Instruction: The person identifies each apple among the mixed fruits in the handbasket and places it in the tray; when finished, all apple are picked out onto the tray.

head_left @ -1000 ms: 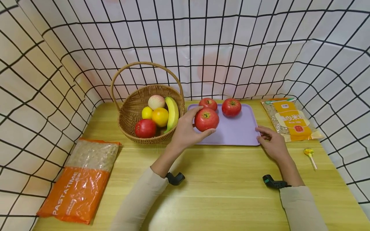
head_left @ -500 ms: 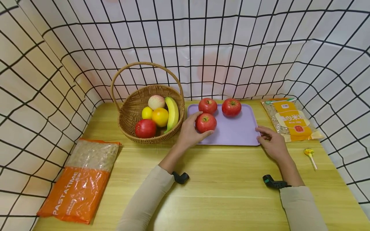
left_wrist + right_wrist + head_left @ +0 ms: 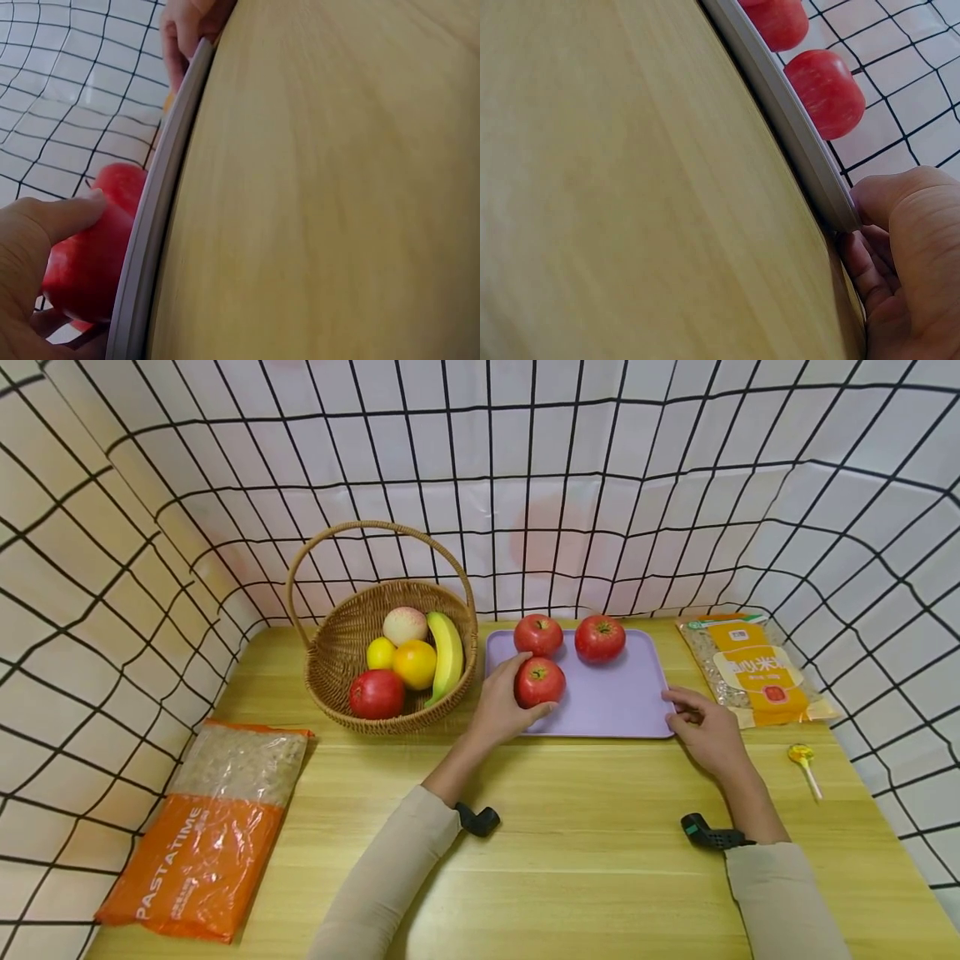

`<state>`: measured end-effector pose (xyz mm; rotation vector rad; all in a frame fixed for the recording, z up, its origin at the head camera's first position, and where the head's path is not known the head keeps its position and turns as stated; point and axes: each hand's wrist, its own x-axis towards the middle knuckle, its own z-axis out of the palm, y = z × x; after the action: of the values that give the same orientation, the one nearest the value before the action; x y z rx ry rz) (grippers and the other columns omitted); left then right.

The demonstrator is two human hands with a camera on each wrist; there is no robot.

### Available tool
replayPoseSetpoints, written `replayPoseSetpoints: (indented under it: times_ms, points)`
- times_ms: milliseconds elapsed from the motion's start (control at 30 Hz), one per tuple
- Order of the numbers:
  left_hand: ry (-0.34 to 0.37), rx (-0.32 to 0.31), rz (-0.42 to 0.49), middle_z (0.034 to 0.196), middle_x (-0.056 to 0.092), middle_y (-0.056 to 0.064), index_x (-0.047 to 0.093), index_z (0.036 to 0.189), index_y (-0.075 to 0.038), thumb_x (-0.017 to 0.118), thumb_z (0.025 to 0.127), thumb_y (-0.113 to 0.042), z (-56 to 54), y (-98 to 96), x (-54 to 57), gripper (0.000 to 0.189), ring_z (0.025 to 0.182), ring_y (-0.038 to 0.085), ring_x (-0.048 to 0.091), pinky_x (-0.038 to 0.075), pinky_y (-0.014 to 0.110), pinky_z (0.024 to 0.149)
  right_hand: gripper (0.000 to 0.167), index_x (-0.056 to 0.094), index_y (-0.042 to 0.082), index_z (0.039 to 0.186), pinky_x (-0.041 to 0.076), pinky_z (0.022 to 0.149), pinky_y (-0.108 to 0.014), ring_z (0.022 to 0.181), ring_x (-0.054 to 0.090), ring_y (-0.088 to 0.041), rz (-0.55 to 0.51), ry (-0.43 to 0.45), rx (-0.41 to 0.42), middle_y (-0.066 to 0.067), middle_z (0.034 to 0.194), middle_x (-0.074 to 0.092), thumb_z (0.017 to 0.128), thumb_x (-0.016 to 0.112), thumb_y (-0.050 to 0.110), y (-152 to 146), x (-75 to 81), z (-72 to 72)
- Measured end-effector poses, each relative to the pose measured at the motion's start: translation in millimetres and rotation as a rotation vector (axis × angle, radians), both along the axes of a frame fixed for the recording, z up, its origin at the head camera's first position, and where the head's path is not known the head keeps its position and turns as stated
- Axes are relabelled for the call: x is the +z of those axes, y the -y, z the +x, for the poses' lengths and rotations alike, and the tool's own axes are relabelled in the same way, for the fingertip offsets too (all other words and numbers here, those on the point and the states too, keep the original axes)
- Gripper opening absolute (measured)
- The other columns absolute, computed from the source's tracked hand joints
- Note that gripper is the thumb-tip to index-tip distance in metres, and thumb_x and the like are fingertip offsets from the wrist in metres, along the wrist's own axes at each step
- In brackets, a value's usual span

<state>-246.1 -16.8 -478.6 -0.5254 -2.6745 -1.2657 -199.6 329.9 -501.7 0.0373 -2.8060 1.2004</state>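
In the head view my left hand curls around a red apple at the left front of a lilac tray. The left wrist view shows the thumb against this apple, low by the tray rim. Behind it on the tray sit a second apple at the back left and a third apple at the back middle. My right hand holds the tray's right edge near the front corner; in the right wrist view its thumb lies on the rim, other fingers curled below.
Left of the tray stands a wicker basket with a tall handle, holding a banana, an orange and other fruit. An orange PASTA TIME bag lies front left. A yellow-labelled grain bag and a lollipop lie right.
My left hand has lowered its apple toward the tray's left front, then shifted slightly right with it. The right hand has stayed at the tray's edge.
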Motion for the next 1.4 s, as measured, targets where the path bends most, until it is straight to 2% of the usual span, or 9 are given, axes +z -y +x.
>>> replayPoseSetpoints:
  times_ms: [233,433,567,667,767,867,1033,1200,1400]
  points:
    - [0.021,-0.017,-0.030,0.159,0.048,0.010,0.038,0.158,-0.015,0.090,0.079,-0.043,3.7,3.3,2.5,0.098,0.145,0.028,0.049,0.043,0.048,0.119,0.039,0.064,0.007,0.140,0.039,0.077,0.003,0.094,0.050,0.004,0.003,-0.009,0.003,-0.018,0.148,0.058,0.103,0.062,0.017,2,0.7,0.0]
    - [0.018,-0.035,-0.104,0.164,0.038,0.018,0.029,0.162,-0.012,0.087,0.082,-0.046,18.4,7.7,20.7,0.105,0.149,0.036,0.043,0.040,0.053,0.120,0.038,0.065,0.005,0.139,0.039,0.077,0.003,0.093,0.049,0.010,-0.003,-0.029,0.012,-0.020,0.146,0.059,0.102,0.062,0.015,2,2.5,0.4]
    - [0.005,-0.038,-0.174,0.166,0.033,0.023,0.032,0.162,-0.015,0.086,0.083,-0.046,33.2,13.5,34.5,0.100,0.150,0.041,0.041,0.041,0.057,0.118,0.038,0.065,0.004,0.138,0.040,0.076,0.003,0.092,0.049,0.011,-0.006,-0.034,0.018,-0.021,0.146,0.059,0.102,0.062,0.014,2,0.7,0.6]
    - [-0.049,-0.050,-0.199,0.162,0.041,0.019,0.040,0.157,-0.015,0.085,0.084,-0.044,45.2,21.6,47.2,0.091,0.146,0.037,0.046,0.043,0.053,0.118,0.038,0.065,0.004,0.138,0.040,0.076,0.003,0.092,0.049,0.011,-0.008,-0.039,0.017,-0.021,0.146,0.059,0.101,0.062,0.013,2,-0.4,0.4]
    - [-0.118,-0.074,-0.152,0.152,0.055,0.011,0.051,0.150,-0.014,0.085,0.085,-0.041,55.1,33.3,61.9,0.078,0.135,0.028,0.057,0.051,0.044,0.112,0.038,0.065,0.004,0.138,0.040,0.076,0.003,0.092,0.049,0.012,-0.006,-0.045,0.014,-0.020,0.146,0.059,0.101,0.062,0.012,2,-0.6,0.3]
    - [-0.182,-0.086,-0.111,0.143,0.062,0.005,0.058,0.142,-0.014,0.084,0.087,-0.040,61.4,49.2,74.2,0.066,0.126,0.021,0.062,0.055,0.036,0.105,0.038,0.065,0.005,0.138,0.040,0.076,0.003,0.092,0.049,0.011,-0.003,-0.043,0.011,-0.020,0.147,0.059,0.101,0.062,0.013,1,0.0,0.6]
    - [-0.257,-0.033,-0.080,0.135,0.066,0.007,0.064,0.133,-0.012,0.085,0.086,-0.037,64.6,83.3,89.0,0.057,0.120,0.025,0.066,0.059,0.039,0.098,0.039,0.064,0.006,0.139,0.040,0.076,0.002,0.092,0.049,0.008,0.003,-0.030,0.009,-0.020,0.147,0.059,0.102,0.062,0.015,1,1.1,0.6]
    - [-0.270,0.056,-0.103,0.129,0.067,0.008,0.064,0.131,-0.012,0.084,0.086,-0.041,59.1,118.6,95.0,0.057,0.101,0.029,0.066,0.059,0.044,0.080,0.039,0.064,0.006,0.140,0.040,0.075,0.002,0.092,0.049,0.007,0.004,-0.024,0.001,-0.019,0.146,0.059,0.102,0.062,0.015,0,1.9,0.6]
    - [-0.222,0.147,-0.144,0.136,0.066,0.011,0.064,0.132,-0.015,0.087,0.081,-0.044,56.3,149.8,97.1,0.063,0.120,0.037,0.063,0.052,0.054,0.096,0.039,0.064,0.006,0.139,0.040,0.075,0.002,0.092,0.049,0.007,0.005,-0.025,0.006,-0.020,0.145,0.060,0.102,0.062,0.015,0,1.3,0.3]
